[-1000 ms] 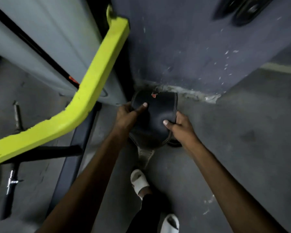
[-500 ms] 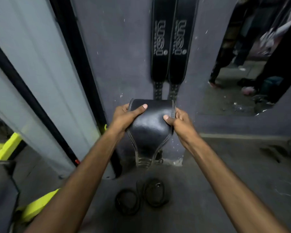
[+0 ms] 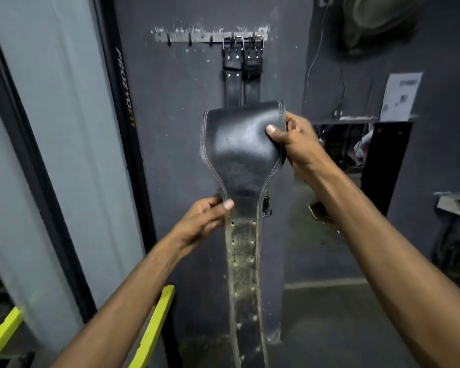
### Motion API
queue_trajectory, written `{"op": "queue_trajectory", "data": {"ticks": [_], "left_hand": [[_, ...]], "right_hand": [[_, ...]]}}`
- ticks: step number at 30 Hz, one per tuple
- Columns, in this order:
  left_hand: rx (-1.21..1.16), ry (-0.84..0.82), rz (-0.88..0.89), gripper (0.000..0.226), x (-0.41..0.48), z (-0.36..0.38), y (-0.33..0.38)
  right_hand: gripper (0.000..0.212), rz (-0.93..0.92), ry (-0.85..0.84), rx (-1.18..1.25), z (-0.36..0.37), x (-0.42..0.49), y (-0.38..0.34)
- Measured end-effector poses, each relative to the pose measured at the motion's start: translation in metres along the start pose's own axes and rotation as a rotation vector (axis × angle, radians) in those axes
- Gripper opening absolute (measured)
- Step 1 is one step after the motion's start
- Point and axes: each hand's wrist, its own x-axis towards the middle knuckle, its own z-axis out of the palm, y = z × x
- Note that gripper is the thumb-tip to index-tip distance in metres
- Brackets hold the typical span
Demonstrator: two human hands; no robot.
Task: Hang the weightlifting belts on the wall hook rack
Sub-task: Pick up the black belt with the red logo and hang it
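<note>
I hold a black leather weightlifting belt [image 3: 239,152] up in front of a dark wall. My right hand [image 3: 290,140] pinches the right edge of its wide folded top. My left hand [image 3: 207,216] grips the left edge where the belt narrows into its holed strap, which hangs down toward the floor. Above, a metal wall hook rack [image 3: 197,37] is screwed to the wall. Two black belts [image 3: 242,73] hang by their buckles from its right hooks, partly hidden behind the belt I hold. The left hooks carry nothing.
A grey machine column with a black upright [image 3: 122,128] stands close on the left, with yellow frame bars [image 3: 154,322] low down. A mirror [image 3: 340,144] and a paper notice [image 3: 400,96] are on the wall to the right.
I have raised the belt from near the floor to chest height and looked up, bringing the hook rack into view. My left hand has slid down to the belt's neck; the strap now hangs unrolled.
</note>
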Motion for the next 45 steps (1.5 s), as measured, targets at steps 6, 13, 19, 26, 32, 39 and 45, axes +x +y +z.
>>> {"op": "queue_trajectory", "data": {"ticks": [6,13,19,26,32,39,45], "left_hand": [[-0.256,0.033,0.119,0.064,0.028,0.006,0.136],[-0.193,0.077,0.066,0.033,0.051,0.023,0.168],[-0.086,0.120,0.206,0.094,0.055,0.019,0.160],[0.123,0.049,0.285,0.047,0.033,0.005,0.161],[0.093,-0.007,0.119,0.023,0.021,-0.019,0.151],[-0.143,0.078,-0.009,0.049,0.034,-0.009,0.179],[-0.158,0.098,-0.025,0.038,0.040,0.004,0.185]], "right_hand": [[0.028,-0.104,-0.053,-0.086,0.004,0.010,-0.044],[0.034,-0.060,-0.096,-0.049,-0.007,-0.016,-0.055],[0.040,0.152,-0.212,-0.304,-0.006,-0.077,-0.010],[0.074,0.353,-0.205,0.294,-0.006,-0.011,-0.057],[0.044,0.395,0.012,0.322,0.022,0.018,-0.061],[0.037,0.005,-0.081,0.173,0.024,0.005,-0.047],[0.031,-0.048,-0.285,0.087,-0.001,-0.015,-0.062]]}}
